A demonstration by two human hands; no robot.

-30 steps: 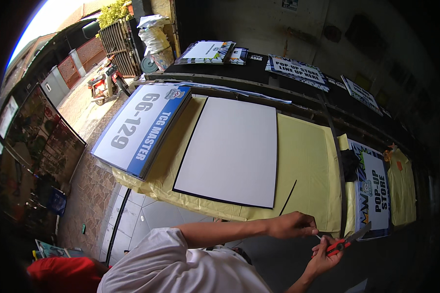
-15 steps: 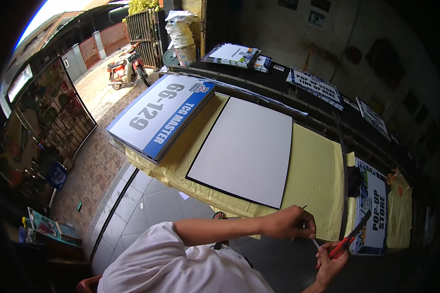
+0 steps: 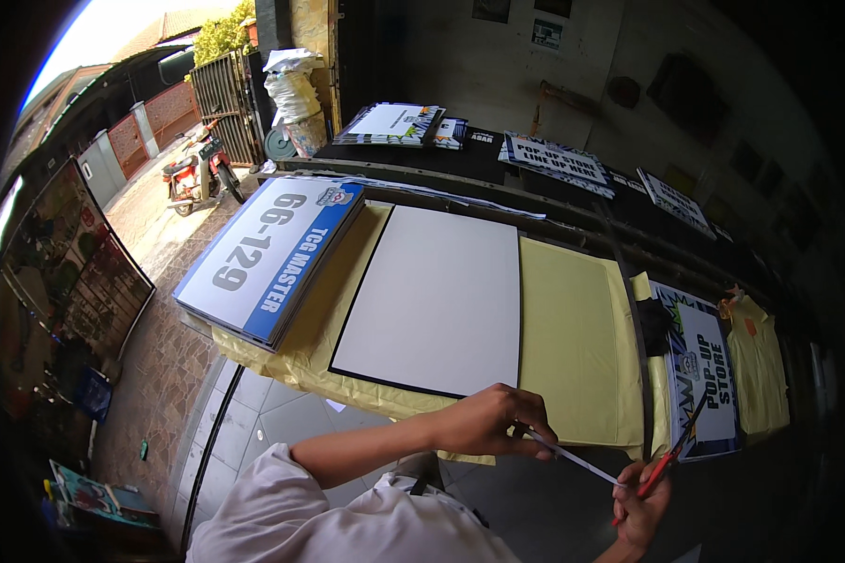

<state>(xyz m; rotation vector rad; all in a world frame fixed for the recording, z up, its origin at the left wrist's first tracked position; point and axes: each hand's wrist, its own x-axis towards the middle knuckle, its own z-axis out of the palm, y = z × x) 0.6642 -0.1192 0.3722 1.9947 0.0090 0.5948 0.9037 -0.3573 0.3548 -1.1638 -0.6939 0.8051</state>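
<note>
My left hand (image 3: 493,418) pinches a thin pale strip (image 3: 577,462), stretched diagonally down toward my right hand (image 3: 638,507). My right hand grips a red utility knife (image 3: 665,466), its blade pointing up to the right, and meets the strip's lower end with its fingers. Both hands are near the front edge of a yellow paper-covered work surface (image 3: 573,328). On it lies a plain white board (image 3: 427,296) with dark edges. To its left is a stack of printed blue-and-white boards (image 3: 253,253).
More printed boards (image 3: 549,161) lie on the dark table behind. A colourful sign (image 3: 699,375) is at the right. Outside left stand a red motorbike (image 3: 197,174) and a metal gate (image 3: 218,103). A mesh panel (image 3: 75,253) is at left, bundled pale material (image 3: 291,94) by the pillar.
My left hand has moved left, away from my right, and a longer length of the pale strip now spans between them. The knife stays in my right hand. The view has shifted slightly.
</note>
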